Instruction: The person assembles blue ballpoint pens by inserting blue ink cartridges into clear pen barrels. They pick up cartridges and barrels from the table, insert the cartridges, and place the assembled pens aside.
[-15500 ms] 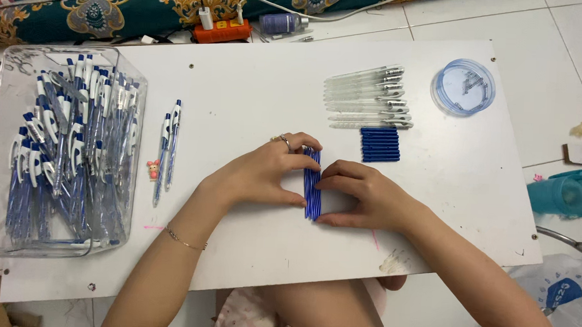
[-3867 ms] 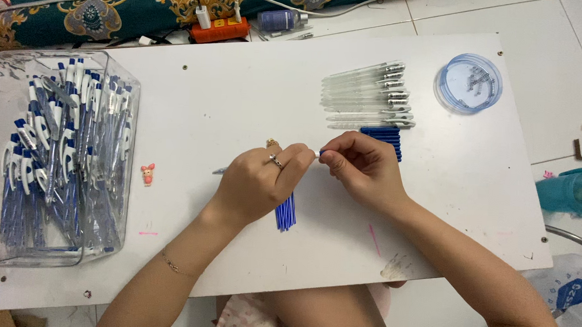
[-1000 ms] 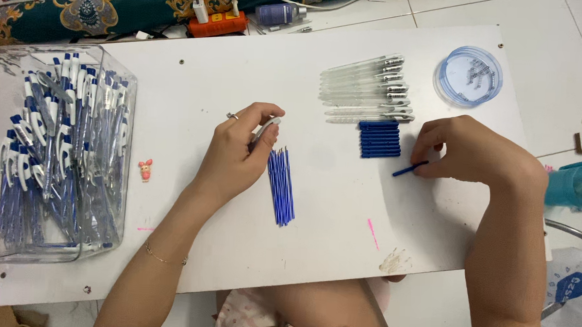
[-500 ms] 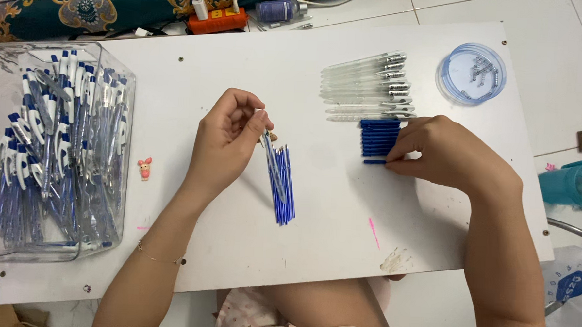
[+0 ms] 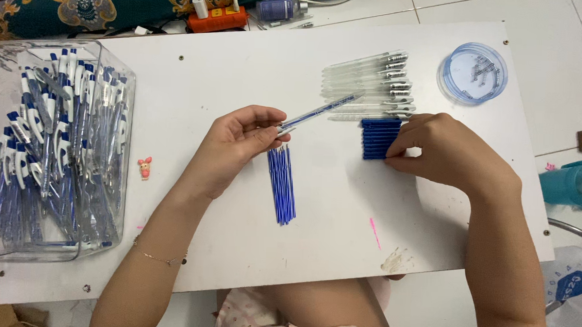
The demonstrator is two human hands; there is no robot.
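left hand [image 5: 236, 145] pinches a clear pen barrel [image 5: 319, 112]; right hand [image 5: 448, 151] fingers touch blue caps [image 5: 379, 139], which could scatter toward the table's far edge.

The picture is bright and the light is soft and even all over. The white board [image 5: 235, 246] looks very light, and only small, faint shadows sit under the left hand [image 5: 236, 145] and the right hand [image 5: 448, 154]. Everything looks sharp, with a little shine on the clear plastic box [image 5: 117, 175].
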